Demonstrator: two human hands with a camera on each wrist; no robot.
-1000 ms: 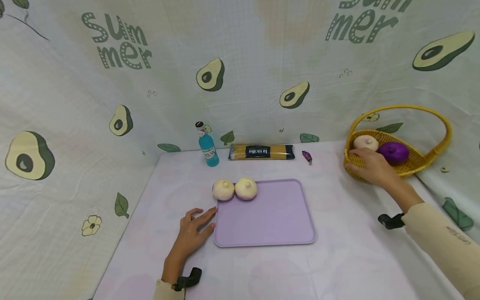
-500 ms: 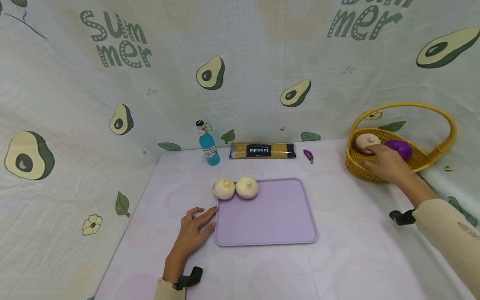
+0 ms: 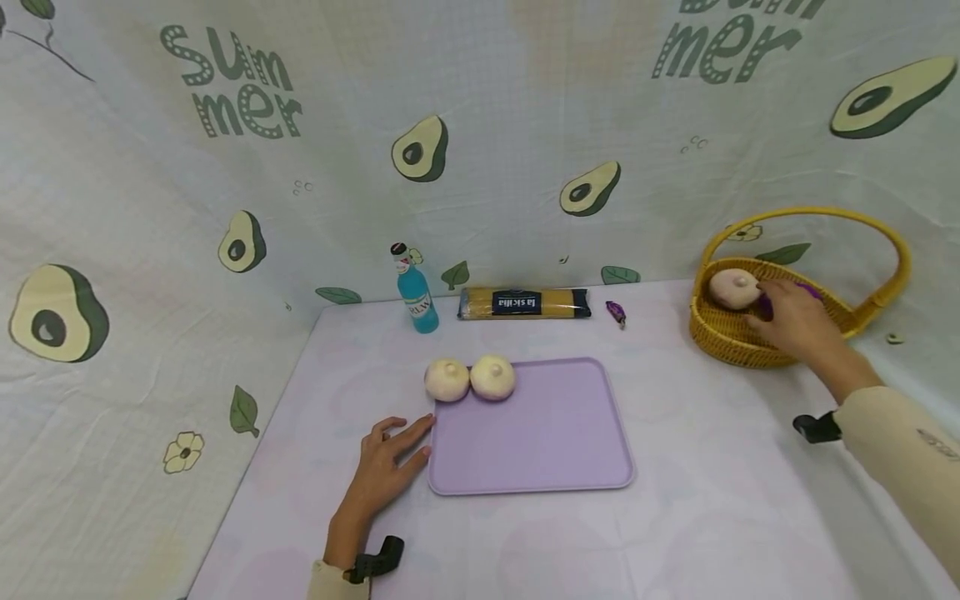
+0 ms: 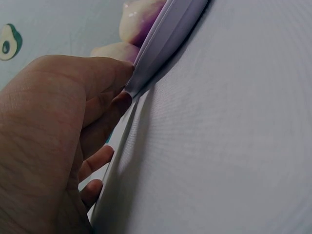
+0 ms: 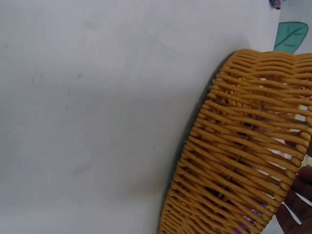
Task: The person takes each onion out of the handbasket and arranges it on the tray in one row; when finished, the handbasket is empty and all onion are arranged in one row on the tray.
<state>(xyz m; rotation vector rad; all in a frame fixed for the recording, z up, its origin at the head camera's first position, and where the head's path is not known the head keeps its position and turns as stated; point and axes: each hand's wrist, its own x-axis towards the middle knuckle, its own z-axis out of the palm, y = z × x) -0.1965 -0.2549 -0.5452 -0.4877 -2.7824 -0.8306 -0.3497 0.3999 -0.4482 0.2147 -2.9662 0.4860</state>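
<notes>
In the yellow wicker basket (image 3: 731, 346) at the right, my right hand (image 3: 802, 329) is over a purple onion (image 3: 764, 307); purple shows between thumb and fingers, which curl about it, while the hand hides most of it. A whitish onion (image 3: 733, 288) lies beside it in the basket. The right wrist view mainly has the basket's woven side, with part of the hand at the edge. My left hand (image 3: 386, 462) rests at the left rim of the lilac tray (image 3: 532, 433), fingertips touching it, fingers relaxed. Two white onions (image 3: 492, 377) with purple tints sit at the tray's back left corner.
Behind the tray stand a blue bottle (image 3: 417, 292) and a lying pack of spaghetti (image 3: 523, 303). A small dark purple item (image 3: 616, 313) lies right of the pack. Printed cloth rises at the back, and the basket's tall handle (image 3: 810, 212) arches over its contents.
My right hand has moved rightward inside the basket, from beside the whitish onion onto the purple one. The left hand and the tray have stayed in place.
</notes>
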